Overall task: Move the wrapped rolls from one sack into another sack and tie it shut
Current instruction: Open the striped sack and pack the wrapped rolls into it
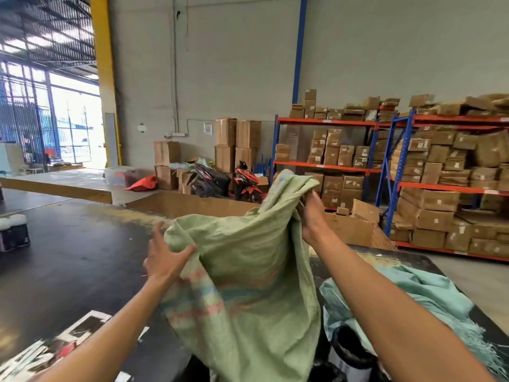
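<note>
Right hand [311, 213] grip bunched on green sack [248, 271]; left hand [165, 255] pinching sack edge. No legible writing.

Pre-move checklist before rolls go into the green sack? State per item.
1. Right hand grips the green sack at its top edge: ok.
2. Left hand grips the sack's other side: cannot tell; thumb on the cloth, fingers spread.
3. Sack mouth open to take rolls: not ok; the cloth hangs bunched between the hands.
4. Source at hand: ok; teal sack lies open on the table to the right, a dark roll showing.
5. Tie for closing in view: cannot tell; none seen.
</note>
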Motion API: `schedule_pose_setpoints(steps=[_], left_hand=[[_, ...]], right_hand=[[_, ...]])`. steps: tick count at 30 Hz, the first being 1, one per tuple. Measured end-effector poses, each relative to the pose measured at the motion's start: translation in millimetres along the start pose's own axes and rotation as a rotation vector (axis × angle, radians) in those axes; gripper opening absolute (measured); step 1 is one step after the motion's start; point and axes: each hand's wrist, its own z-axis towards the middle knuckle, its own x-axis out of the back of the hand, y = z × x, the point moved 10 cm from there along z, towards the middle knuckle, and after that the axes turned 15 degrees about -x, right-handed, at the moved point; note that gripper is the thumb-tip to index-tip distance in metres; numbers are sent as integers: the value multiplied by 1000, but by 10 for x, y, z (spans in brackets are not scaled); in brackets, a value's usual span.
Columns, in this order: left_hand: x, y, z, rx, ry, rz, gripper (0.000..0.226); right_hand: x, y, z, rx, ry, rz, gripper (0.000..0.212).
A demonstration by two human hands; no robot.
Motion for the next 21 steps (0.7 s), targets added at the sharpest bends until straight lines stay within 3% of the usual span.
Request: schedule_pose_setpoints(steps=[3,5,7,9,11,14,15,17,19,21], left_hand=[[-269,553,50,-311,-56,156,115],[-594,778,10,-445,-244,272,112],[-1035,785,-151,-423,-556,114,109],[-1408,693,-499,-307,-853,-44,108],[-1599,539,-780,-250,-973,-24,112],[-1804,259,-1241,-328,-1141,246,113],[-1835,158,-1284,-355,-1128,316,94],[-1835,60,-1169,-333,-927,224,40],[-1692,81,-970,-267,-656,-46,37],[-1459,214,-789,-112,-426,-328,35]], right_hand=[[-287,47,-149,-23,-164,95,33],[-526,112,-273,-81,-271,80,34],[-707,280,-358,-136,-322,-91,35],[-698,538,-353,-122,-293,-434,35],[-464,837,-325,-105,-220,-729,29],[236,1364,-295,-300,-67,-849,25],[470,1490,-308,-383,-16,-845,26],[796,1663,-354,-501,31,-809,38],[944,1705,-346,-487,8,-849,62],[975,1775,-354,-454,-80,-1014,99]])
